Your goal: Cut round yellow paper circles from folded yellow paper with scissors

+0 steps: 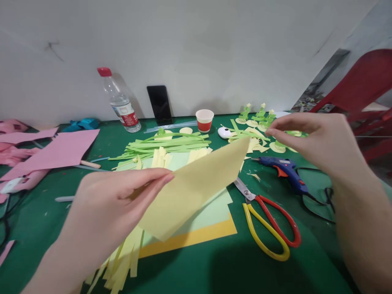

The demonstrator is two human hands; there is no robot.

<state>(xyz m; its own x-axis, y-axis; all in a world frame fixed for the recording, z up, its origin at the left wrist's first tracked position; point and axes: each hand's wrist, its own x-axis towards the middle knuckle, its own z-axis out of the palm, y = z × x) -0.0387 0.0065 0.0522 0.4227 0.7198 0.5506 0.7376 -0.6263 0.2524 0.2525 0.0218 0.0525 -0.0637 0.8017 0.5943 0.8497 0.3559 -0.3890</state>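
A pale yellow paper sheet (196, 185) is pinched at its left edge between the thumb and fingers of my left hand (122, 196). It hangs tilted above light green paper (214, 210) and an orange-yellow sheet (190, 237). My right hand (309, 139) is raised at the right, apart from the sheet, its thumb and index fingertips close together; whether anything small is between them cannot be made out. Scissors (249, 197) with one red and one yellow handle lie open below it. Yellow strips (125, 257) fan out beneath my left hand.
Green strips (171, 145), a paper cup (204, 120), a phone (159, 105) and a water bottle (122, 106) stand or lie along the wall. A blue glue gun (286, 169) with a cord lies right. Pink sheets (64, 149) are left; small paper plants (261, 116) stand back right.
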